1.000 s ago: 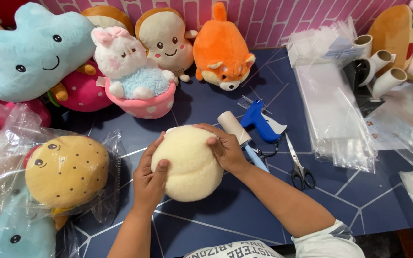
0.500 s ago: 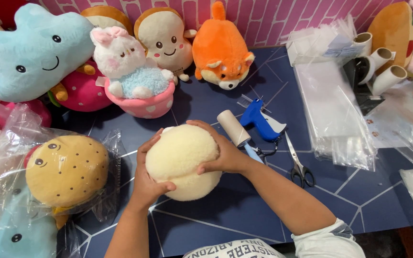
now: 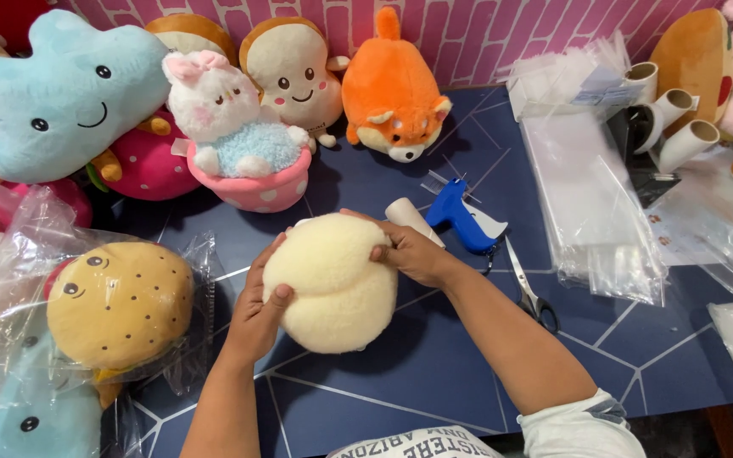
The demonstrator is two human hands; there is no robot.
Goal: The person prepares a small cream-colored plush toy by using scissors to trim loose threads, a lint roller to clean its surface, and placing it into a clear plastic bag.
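Observation:
A round cream plush toy point(image 3: 332, 284) sits between both my hands above the dark blue table point(image 3: 434, 373). My left hand point(image 3: 258, 309) cups its left side, thumb pressed into the fur. My right hand point(image 3: 409, 253) grips its upper right edge. Only the toy's plain furry back shows; any face is hidden. Just behind my right hand lie a white roll point(image 3: 409, 216) and a blue tagging gun point(image 3: 461, 219).
Scissors point(image 3: 529, 293) lie right of my right forearm. Clear plastic bags point(image 3: 591, 203) are stacked at the right, with cardboard tubes point(image 3: 672, 119) behind. Plush toys line the back: a blue star point(image 3: 61, 93), a bunny in a pink cup point(image 3: 243, 144), an orange dog point(image 3: 392, 89). A bagged tan plush point(image 3: 116, 305) lies at left.
Both hands have turned and shifted the cream plush slightly, lifting it and tilting it; my left thumb now presses on its lower left side.

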